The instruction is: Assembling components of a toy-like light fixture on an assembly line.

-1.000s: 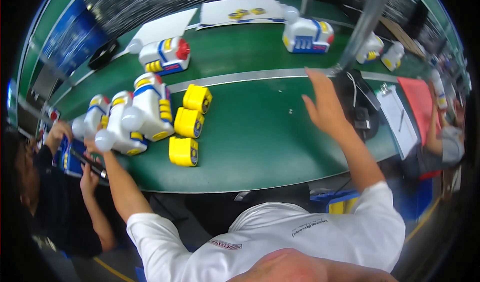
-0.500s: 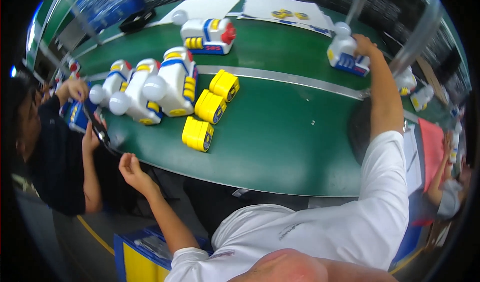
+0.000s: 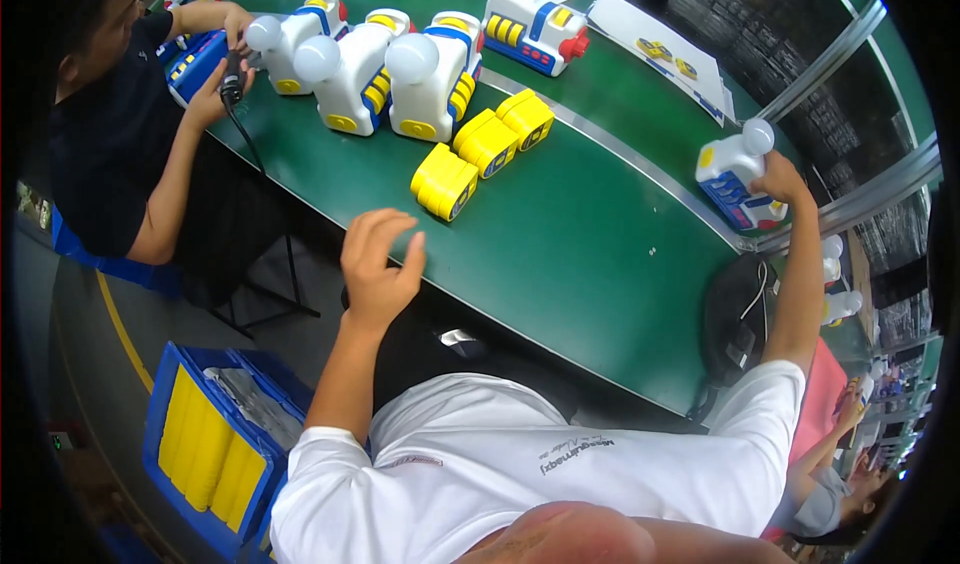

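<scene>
At the right end of the green bench (image 3: 590,234), my right hand (image 3: 781,178) grips the end of a white and blue toy (image 3: 735,169) with a round white bulb on top. Its fingertips are partly hidden behind the toy. My left hand (image 3: 380,264) hangs over the bench's near edge, empty, with fingers apart and slightly curled. Just beyond it sit three yellow ribbed blocks in a slanting row: a near block (image 3: 445,182), a middle block (image 3: 485,142) and a far block (image 3: 525,119). Each has a dark round label on its end.
Three similar toys (image 3: 425,94) stand behind the blocks, and another toy (image 3: 535,29) sits farther back. White sheets (image 3: 660,54) carry small yellow pieces. At left a co-worker holds a dark corded tool (image 3: 232,82). A blue crate (image 3: 165,444) with yellow parts stands on the floor.
My left hand has risen to the bench edge near the yellow blocks, its fingers spreading. My right hand stays on the toy. The whole view has turned.
</scene>
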Demonstrator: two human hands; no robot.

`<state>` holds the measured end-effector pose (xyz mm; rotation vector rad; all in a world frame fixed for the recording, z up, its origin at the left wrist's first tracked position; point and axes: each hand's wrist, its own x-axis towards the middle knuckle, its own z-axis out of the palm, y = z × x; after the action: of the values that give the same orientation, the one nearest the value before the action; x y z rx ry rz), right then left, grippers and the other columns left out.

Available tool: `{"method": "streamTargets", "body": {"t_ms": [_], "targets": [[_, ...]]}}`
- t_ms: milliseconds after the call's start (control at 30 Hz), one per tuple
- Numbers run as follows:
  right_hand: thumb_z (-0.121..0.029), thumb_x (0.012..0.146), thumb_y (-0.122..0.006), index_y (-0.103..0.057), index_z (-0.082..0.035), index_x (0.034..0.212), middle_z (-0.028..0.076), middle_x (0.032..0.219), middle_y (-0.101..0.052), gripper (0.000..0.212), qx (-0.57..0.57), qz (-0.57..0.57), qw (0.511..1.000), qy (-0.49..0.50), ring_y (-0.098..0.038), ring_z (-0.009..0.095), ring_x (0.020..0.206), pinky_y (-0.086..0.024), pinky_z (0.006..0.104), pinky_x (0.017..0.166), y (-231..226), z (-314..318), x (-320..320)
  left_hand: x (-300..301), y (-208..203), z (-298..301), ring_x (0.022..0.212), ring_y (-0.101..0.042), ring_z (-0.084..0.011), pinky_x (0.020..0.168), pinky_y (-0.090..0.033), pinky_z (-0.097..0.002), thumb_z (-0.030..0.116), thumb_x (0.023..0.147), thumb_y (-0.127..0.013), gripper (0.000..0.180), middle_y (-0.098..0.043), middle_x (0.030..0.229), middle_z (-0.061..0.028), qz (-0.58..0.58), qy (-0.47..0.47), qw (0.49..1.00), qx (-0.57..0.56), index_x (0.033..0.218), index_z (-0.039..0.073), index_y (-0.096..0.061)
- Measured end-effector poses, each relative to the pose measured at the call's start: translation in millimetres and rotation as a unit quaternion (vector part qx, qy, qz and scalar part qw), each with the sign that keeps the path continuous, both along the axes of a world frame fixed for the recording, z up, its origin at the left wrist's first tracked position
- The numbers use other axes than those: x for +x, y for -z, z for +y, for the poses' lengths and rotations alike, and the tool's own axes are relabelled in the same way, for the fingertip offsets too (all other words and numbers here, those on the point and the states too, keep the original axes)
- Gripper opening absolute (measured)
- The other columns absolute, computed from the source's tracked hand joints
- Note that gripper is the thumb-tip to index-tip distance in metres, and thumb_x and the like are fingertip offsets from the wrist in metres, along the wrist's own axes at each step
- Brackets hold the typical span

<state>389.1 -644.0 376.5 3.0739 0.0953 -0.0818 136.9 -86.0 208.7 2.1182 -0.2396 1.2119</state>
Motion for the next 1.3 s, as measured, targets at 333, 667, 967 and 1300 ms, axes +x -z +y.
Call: {"method": "streamTargets", "body": {"t_ms": [333, 667, 967, 1300], "targets": [[-0.011, 0.053, -0.078, -0.061, -0.001, 0.112, 0.024, 0.115, -0.064, 0.062, 0.042, -0.002, 0.966, -0.253, -0.058, 0.045, 0.106, -0.048, 0.0471, 0.094, 4.6, 139.2, -104.1, 40.6, 0.9, -42.6, 0.128, -0.042, -0.0267, 0.099, -0.030, -0.0458, 0.028, 0.075, -0.078, 0.047, -0.053, 0.139, -0.0056, 0.075, -0.120, 0.957, 0.252, 0.117, 0.010, -0.066], [-0.010, 0.077, -0.076, -0.060, -0.005, 0.120, 0.017, 0.099, -0.068, 0.046, 0.020, -0.192, 0.963, -0.189, -0.066, 0.035, 0.091, -0.051, 0.0446, 0.081, 22.0, 232.1, -227.8, 38.3, 15.2, -49.2, 0.106, -0.058, -0.0180, 0.094, -0.031, -0.0413, 0.014, 0.079, -0.069, 0.025, -0.066, 0.108, -0.0014, -0.004, -0.082, 0.955, 0.285, 0.105, 0.014, -0.070], [-0.006, 0.082, -0.065, -0.061, -0.007, 0.112, 0.010, 0.105, -0.064, 0.030, 0.188, -0.313, 0.818, -0.445, -0.061, 0.028, 0.095, -0.050, 0.0395, 0.080, 150.3, 327.9, -80.0, 11.8, 20.4, -72.7, 0.087, -0.061, -0.0328, 0.077, -0.051, -0.0406, 0.000, 0.078, -0.069, 0.036, -0.060, 0.099, -0.0126, 0.070, 0.021, 0.997, 0.037, 0.113, 0.004, -0.067], [-0.005, 0.077, -0.066, -0.062, -0.011, 0.107, 0.003, 0.105, -0.064, 0.030, 0.118, -0.234, 0.807, -0.530, -0.059, 0.023, 0.097, -0.046, 0.0341, 0.082, 135.2, 318.9, -90.0, 8.8, 25.3, -62.8, 0.091, -0.061, -0.0365, 0.079, -0.051, -0.0432, 0.005, 0.081, -0.069, 0.046, -0.061, 0.104, -0.0168, 0.152, 0.009, 0.988, 0.017, 0.126, 0.004, -0.059]]}}
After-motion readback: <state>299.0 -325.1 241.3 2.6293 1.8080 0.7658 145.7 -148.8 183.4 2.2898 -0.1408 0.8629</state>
